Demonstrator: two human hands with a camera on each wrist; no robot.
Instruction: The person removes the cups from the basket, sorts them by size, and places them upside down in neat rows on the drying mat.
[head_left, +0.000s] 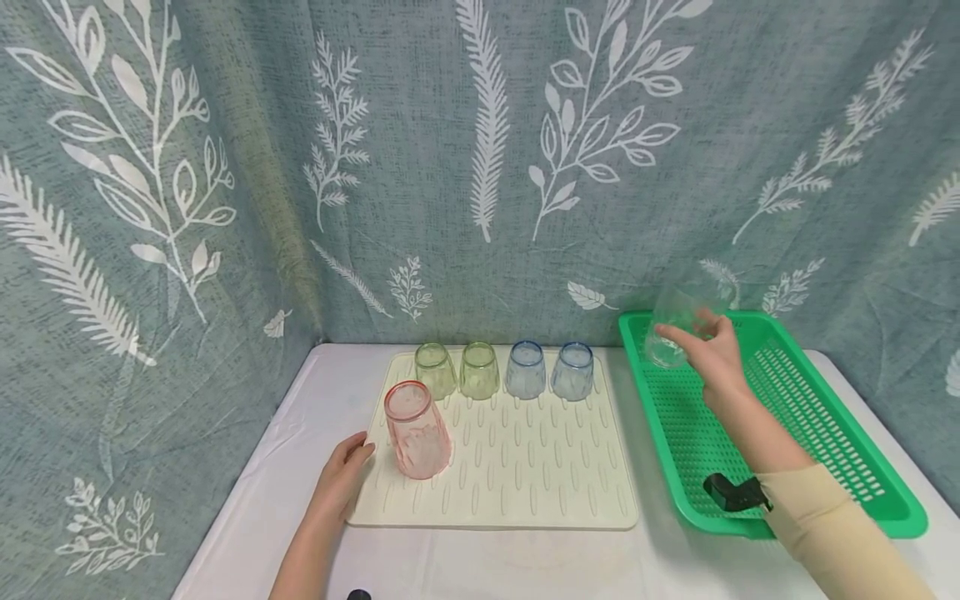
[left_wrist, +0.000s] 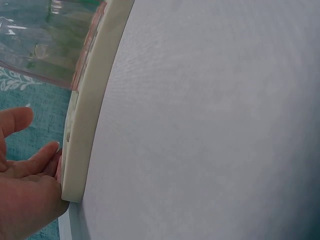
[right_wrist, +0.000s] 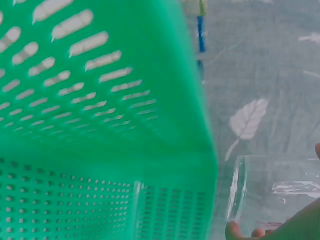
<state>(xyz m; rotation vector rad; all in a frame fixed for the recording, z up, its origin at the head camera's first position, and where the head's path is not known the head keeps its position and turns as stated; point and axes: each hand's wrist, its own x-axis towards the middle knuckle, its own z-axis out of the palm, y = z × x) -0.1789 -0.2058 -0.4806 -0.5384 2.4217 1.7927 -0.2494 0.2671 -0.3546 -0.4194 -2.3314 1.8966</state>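
In the head view my right hand (head_left: 718, 357) grips a clear glass (head_left: 673, 312), tilted, over the far left part of the green basket (head_left: 651, 417). The right wrist view shows this glass (right_wrist: 270, 185) beyond the basket's wall, the hand partly cut off by the frame. My left hand (head_left: 345, 468) rests at the left edge of the cream drying mat (head_left: 517, 458), fingers loosely bent and holding nothing. Close to it a large pink glass (head_left: 422, 437) stands upside down on the mat. The left wrist view has my left fingertips (left_wrist: 47, 152) by the mat's edge.
Along the mat's far edge stand two green glasses (head_left: 435, 371) and two blue glasses (head_left: 527, 372). A patterned curtain (head_left: 420, 167) hangs behind and at the left of the white table (head_left: 495, 567). A small black object (head_left: 359, 594) shows at the bottom.
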